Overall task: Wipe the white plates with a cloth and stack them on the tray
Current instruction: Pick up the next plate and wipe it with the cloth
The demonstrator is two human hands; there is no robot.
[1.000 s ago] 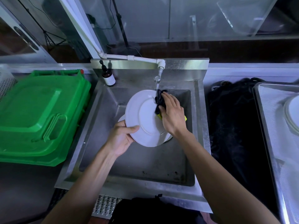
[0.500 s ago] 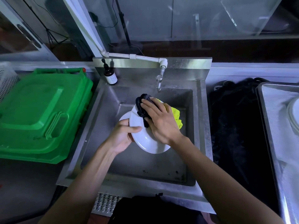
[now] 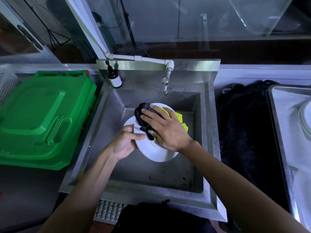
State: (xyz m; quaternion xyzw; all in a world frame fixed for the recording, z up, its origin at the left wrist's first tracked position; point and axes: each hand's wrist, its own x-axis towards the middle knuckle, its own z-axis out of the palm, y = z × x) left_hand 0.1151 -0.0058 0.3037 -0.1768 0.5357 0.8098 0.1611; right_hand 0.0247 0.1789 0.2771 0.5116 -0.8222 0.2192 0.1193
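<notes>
Two hands work over the sink (image 3: 207, 132): left hand (image 3: 124, 142) grips the white plate (image 3: 156, 152), right hand (image 3: 165, 130) presses the cloth (image 3: 143, 115) flat-fingered on it

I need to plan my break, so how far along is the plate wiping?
Done: some white plates already sit stacked on the tray at right. In hand: the left hand grips a plate over the sink while the right hand presses the cloth on it. Left: another plate underneath.
</notes>
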